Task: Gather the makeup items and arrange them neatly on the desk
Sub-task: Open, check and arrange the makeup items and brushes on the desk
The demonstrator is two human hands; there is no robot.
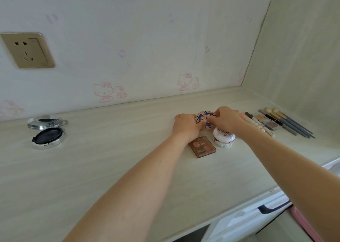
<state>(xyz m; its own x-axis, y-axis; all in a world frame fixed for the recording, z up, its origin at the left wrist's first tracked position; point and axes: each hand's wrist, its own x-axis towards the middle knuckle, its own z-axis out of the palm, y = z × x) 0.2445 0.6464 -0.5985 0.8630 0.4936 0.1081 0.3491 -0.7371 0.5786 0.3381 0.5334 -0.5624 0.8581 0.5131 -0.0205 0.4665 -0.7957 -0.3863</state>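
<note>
**Head view: both hands on the patterned compact at the back of the desk**

Head view, looking down along two bare forearms. Landmark: the round patterned compact point(204, 119), pink with blue and dark triangles, lying on the pale wood-grain desk point(110, 168) near the back wall.

- Left hand point(185, 124): fingers curled round the compact's left edge, gripping it.
- Right hand point(227, 119): fingers curled over the compact's right and top edge, pinching it.
- Just in front of the compact, touching or nearly so: a white floral jar point(223, 138), lid on.
- In front and slightly left of the compact: a small brown palette point(202, 147), flat, lettering on its lid.
- Right of the compact: a row of pens, a clear eyeshadow case point(268, 123) and grey-handled brushes point(290, 122), laid side by side, roughly parallel.
- Far left of the compact, well apart: a silver cushion compact point(47, 133), lid open and tilted back.
- Wall above that: a gold socket point(27, 50). Faint pink cartoon cat prints on the wallpaper.
</note>
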